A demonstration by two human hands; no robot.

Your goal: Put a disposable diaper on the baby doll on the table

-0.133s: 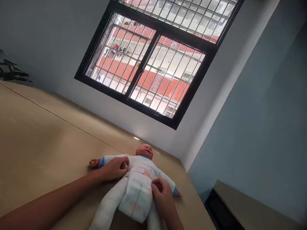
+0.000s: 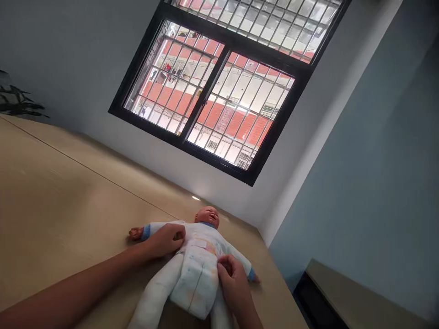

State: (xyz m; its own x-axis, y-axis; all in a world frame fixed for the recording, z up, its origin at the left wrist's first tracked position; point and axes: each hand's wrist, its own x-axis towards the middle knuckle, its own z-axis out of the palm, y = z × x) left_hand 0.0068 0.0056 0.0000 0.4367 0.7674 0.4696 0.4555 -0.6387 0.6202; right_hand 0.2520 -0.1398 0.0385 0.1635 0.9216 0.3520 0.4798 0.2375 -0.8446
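The doll (image 2: pixel 210 234) lies between the left hand (image 2: pixel 168 240) and the right hand (image 2: pixel 234 284), which are apart and bent at its diaper (image 2: pixel 196 284); whether they grip it, I cannot tell. Under them is a light-brown table (image 2: pixel 82 205), beyond them a barred window (image 2: pixel 201 106).

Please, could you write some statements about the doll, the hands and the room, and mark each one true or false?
1. The doll lies face up on the table. True.
2. The left hand holds the doll's head. False: the left hand is at the doll's side.
3. The right hand is at the diaper's edge. True.
4. The doll's cuffs are red. False: the cuffs are blue.
5. The window has a black frame. True.
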